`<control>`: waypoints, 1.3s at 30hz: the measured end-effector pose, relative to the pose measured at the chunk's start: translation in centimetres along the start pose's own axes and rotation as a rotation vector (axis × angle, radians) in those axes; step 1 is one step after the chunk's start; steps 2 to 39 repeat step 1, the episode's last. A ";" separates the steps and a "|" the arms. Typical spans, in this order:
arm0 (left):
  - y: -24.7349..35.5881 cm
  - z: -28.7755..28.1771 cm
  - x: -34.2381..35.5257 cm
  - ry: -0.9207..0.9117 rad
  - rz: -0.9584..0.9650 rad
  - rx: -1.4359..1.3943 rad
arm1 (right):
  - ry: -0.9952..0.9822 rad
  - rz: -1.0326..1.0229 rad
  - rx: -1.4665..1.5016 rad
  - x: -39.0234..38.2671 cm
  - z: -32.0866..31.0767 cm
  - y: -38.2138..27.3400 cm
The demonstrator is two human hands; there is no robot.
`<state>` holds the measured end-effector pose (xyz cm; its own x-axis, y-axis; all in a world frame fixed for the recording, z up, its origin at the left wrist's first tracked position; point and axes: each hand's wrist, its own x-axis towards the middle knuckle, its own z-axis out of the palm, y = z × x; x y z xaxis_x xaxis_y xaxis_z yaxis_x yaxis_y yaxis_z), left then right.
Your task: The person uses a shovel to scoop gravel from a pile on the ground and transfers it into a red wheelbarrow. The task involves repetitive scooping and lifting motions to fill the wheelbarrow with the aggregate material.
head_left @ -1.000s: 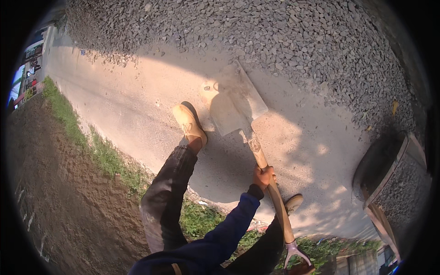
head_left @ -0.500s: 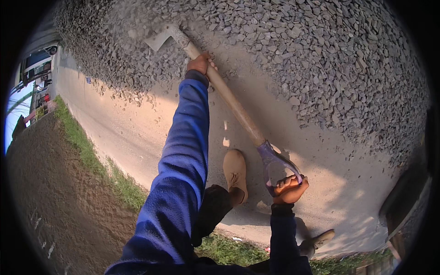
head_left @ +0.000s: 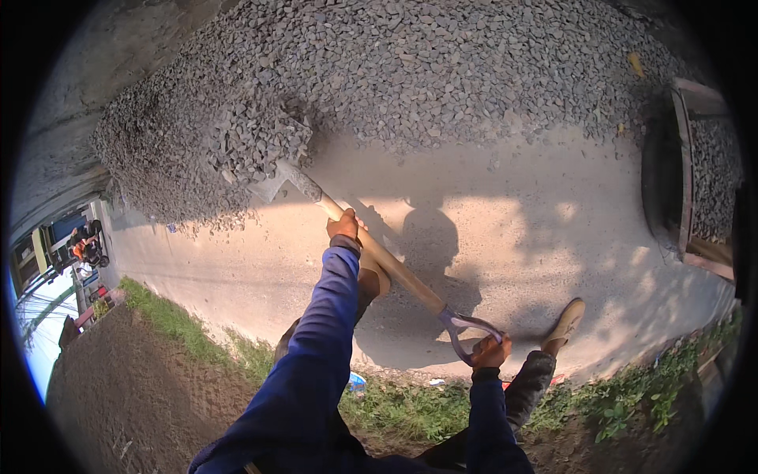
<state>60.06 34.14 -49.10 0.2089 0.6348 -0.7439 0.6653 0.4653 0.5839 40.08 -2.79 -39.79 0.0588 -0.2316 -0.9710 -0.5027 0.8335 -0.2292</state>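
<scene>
A shovel with a wooden shaft and a purple D-shaped grip slants across the view. My left hand wraps round the shaft low down, not far from the metal blade. My right hand is closed on the D-grip at the shaft's upper end. Grey gravel is heaped on the blade and hides most of it; a bare corner of metal shows beside the socket. Behind the load spreads the big gravel pile, at the far side of the concrete ground.
At the right stands a wheeled cart with a wooden frame and gravel in it. A grass strip and bare soil border the concrete on the near side. At the far left are a person and a motorcycle.
The shovel blade has come up and back from the pile, now loaded with gravel. My view has swung so the cart shows more fully at the right. Both hands keep their hold.
</scene>
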 end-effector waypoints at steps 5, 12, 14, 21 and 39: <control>0.0 3.9 -3.9 -0.064 0.010 0.007 | 0.006 -0.011 0.014 -2.0 -3.0 -2.5; 0.0 3.9 -3.9 -0.064 0.010 0.007 | 0.006 -0.011 0.014 -2.0 -3.0 -2.5; 0.0 3.9 -3.9 -0.064 0.010 0.007 | 0.006 -0.011 0.014 -2.0 -3.0 -2.5; 0.0 3.9 -3.9 -0.064 0.010 0.007 | 0.006 -0.011 0.014 -2.0 -3.0 -2.5; 0.0 3.9 -3.9 -0.064 0.010 0.007 | 0.006 -0.011 0.014 -2.0 -3.0 -2.5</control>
